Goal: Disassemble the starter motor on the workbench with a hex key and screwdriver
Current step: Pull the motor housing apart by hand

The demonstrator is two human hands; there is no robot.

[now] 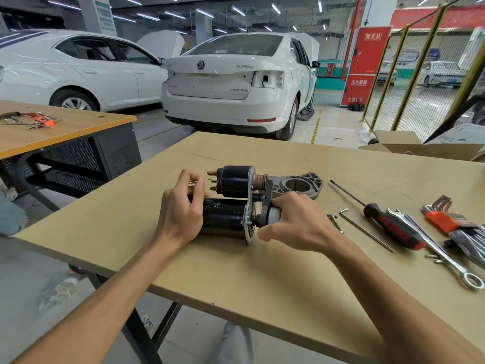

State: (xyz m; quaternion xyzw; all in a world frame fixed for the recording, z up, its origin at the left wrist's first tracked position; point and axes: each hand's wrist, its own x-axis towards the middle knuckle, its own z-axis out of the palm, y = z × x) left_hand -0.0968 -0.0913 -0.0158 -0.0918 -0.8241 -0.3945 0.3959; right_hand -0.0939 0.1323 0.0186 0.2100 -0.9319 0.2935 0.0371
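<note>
The left hand point(181, 206) gripped the rear of the starter motor point(231, 203), fingers curled around the end of its dark lower body. The right hand point(294, 222) held the white-and-dark drive part point(270, 215) sticking out past the motor's metal plate, fingers wrapped over it. The motor lay on its side near the middle of the workbench point(262, 279), its smaller upper cylinder behind the main body.

By the look of it, the work was well along: the grey nose housing point(301, 185) sat apart, just behind the right hand, so the front end was already off. The two dark cylinders remained joined at the plate, so splitting them appeared to be what was left.

To the right lay a loose hex key point(364, 229), a red-and-black screwdriver point(380, 219), a spanner point(435, 248) and an orange hex key set point(446, 219), all untouched.

Beyond the bench, the white car point(236, 82) carried a round badge and the lettering "SUPERB". A red cabinet point(367, 67) bore white Chinese characters, too small to read reliably.
</note>
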